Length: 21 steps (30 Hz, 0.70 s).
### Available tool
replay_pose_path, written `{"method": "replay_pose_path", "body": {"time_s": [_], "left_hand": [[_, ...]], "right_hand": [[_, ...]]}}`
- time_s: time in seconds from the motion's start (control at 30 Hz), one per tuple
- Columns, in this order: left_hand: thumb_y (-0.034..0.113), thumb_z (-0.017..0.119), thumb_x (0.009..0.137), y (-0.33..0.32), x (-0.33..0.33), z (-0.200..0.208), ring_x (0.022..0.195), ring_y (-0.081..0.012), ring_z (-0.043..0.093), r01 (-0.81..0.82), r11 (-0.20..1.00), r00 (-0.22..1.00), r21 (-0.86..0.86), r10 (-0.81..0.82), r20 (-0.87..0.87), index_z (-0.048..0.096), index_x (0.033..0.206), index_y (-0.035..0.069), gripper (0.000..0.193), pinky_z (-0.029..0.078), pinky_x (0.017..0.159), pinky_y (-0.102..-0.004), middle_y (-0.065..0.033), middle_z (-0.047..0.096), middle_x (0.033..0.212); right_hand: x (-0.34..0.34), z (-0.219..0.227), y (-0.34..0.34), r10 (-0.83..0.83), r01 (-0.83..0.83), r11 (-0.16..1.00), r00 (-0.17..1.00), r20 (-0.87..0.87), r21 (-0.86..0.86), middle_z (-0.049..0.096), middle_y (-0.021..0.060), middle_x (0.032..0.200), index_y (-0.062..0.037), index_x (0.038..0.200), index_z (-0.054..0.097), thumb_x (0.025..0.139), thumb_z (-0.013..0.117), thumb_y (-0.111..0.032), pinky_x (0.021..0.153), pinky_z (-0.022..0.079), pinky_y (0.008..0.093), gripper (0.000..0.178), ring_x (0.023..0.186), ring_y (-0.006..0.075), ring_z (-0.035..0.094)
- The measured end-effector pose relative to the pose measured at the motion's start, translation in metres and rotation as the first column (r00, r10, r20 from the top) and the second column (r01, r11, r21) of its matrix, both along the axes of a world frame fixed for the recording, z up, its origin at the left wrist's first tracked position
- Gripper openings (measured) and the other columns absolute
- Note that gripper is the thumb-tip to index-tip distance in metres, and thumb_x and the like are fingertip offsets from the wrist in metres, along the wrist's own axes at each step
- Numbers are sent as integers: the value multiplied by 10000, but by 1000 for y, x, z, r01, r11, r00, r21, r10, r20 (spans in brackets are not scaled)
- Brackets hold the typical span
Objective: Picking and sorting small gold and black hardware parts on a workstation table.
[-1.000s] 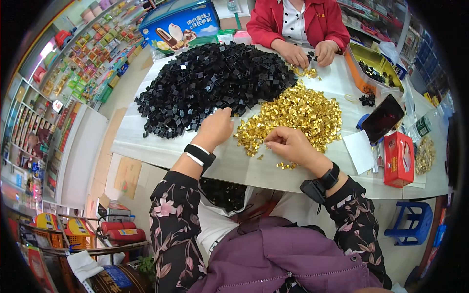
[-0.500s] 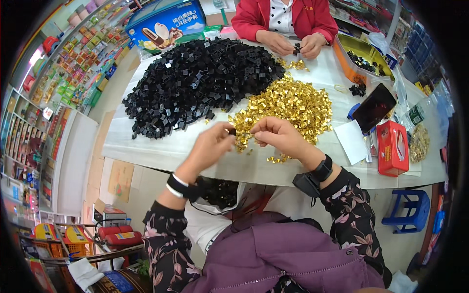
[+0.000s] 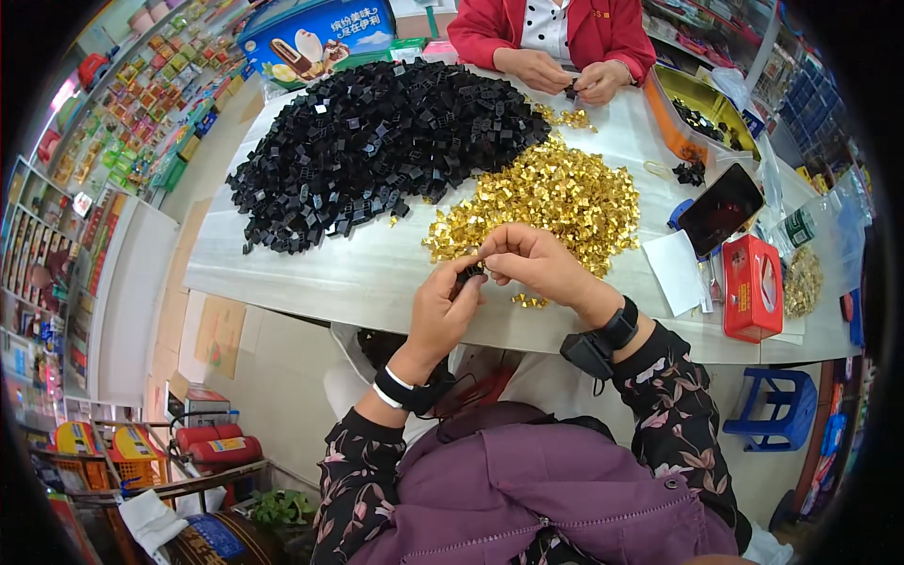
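My left hand (image 3: 444, 306) pinches a small black plastic piece (image 3: 470, 272) between thumb and fingers, above the near part of the table. Right beside it, the fingers of my right hand (image 3: 534, 266) are pressed together at the piece; what they hold, if anything, is hidden. Just beyond both hands spreads a pile of shiny gold pieces (image 3: 556, 202), with a few loose gold bits (image 3: 529, 301) below my right hand. A large heap of black plastic pieces (image 3: 377, 146) lies to the far left.
Across the white table (image 3: 311, 278), a person in a red jacket (image 3: 480, 38) handles a small dark piece. An orange-edged tin (image 3: 669, 118), a phone (image 3: 723, 209), white paper (image 3: 674, 268) and a red tin (image 3: 753, 292) stand at right. A blue stool (image 3: 777, 410) is below.
My left hand has moved right, bringing the black piece up against my right hand's fingers. My right hand stays nearly in place. The view has shifted slightly.
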<state>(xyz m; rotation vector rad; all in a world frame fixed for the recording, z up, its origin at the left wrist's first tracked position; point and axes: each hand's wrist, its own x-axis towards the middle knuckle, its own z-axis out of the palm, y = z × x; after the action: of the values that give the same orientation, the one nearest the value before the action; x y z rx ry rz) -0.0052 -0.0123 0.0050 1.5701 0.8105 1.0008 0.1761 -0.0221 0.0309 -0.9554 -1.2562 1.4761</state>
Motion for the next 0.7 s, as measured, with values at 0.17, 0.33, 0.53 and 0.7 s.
{"method": "replay_pose_path", "body": {"time_s": [0.17,0.33,0.53,0.7], "left_hand": [[26,562,868,-1,2,0,665,-67,552,-20,1000,999,-14,21,45,562,1098,5,231,438,572,-221,-51,612,838],[25,556,865,3,-1,-6,690,-87,574,-13,995,999,97,18,-48,568,1084,4,221,450,591,-232,-67,621,852],[23,563,848,4,0,-5,680,-122,574,-14,989,993,146,32,-117,577,1075,11,228,454,604,-253,-89,623,856],[20,560,849,1,1,0,670,-119,572,-3,991,996,134,16,-92,578,1084,13,236,452,595,-248,-92,624,859]], "right_hand": [[-2,3,-1,54,-54,997,999,1,-51,579,-4,822,-23,997,568,874,587,-104,649,470,211,148,719,60,548],[0,2,0,43,-41,998,998,49,-56,585,2,820,-24,999,560,858,620,-106,632,473,207,174,705,62,552],[-1,-1,0,0,0,1000,982,189,-2,576,-6,807,-36,963,557,855,625,-68,572,446,189,132,668,50,535],[0,1,0,12,-9,1000,993,116,-23,577,-9,790,-37,959,557,863,624,-94,572,443,189,130,670,48,538]]}}
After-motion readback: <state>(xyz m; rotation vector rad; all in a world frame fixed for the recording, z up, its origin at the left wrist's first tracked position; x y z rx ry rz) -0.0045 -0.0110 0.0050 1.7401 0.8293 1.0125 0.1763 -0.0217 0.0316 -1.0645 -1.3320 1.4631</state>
